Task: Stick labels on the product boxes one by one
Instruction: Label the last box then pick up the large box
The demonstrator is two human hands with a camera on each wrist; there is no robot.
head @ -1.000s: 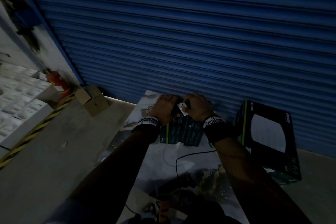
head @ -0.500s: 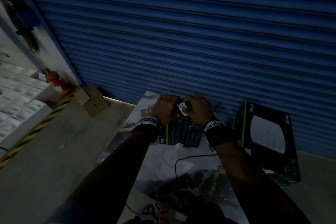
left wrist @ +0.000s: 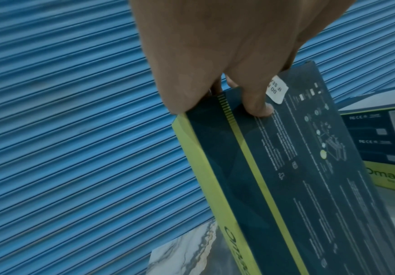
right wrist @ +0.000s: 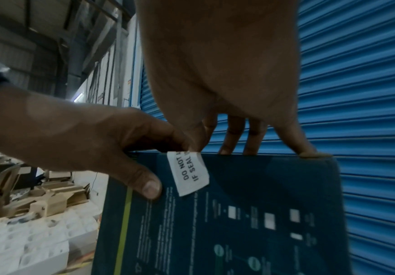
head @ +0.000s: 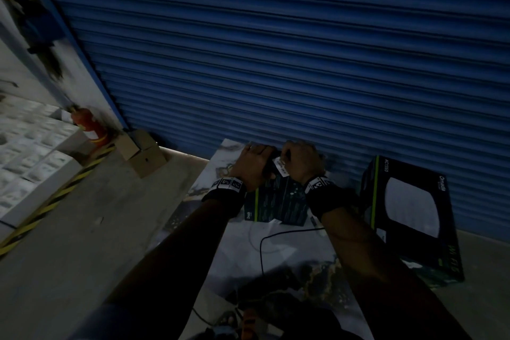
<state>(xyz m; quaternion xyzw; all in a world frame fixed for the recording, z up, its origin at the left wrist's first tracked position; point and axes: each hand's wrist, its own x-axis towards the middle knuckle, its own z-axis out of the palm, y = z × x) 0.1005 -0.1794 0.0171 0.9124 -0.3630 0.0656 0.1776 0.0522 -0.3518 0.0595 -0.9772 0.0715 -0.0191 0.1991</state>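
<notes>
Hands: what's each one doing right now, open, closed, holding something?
Left hand: grips the Omada box at its top edge, thumb on its face.
Right hand: fingers curled over the same edge, pressing the seal label's top onto it.

Forearms out front. Left hand clamps the box at its top edge, thumb on its face; right hand hooks fingers over it, thumb at the label.

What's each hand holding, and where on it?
The left hand grips the product box at its top edge, thumb on the printed face. The right hand hooks over the same edge, thumb on the label's upper end.
</notes>
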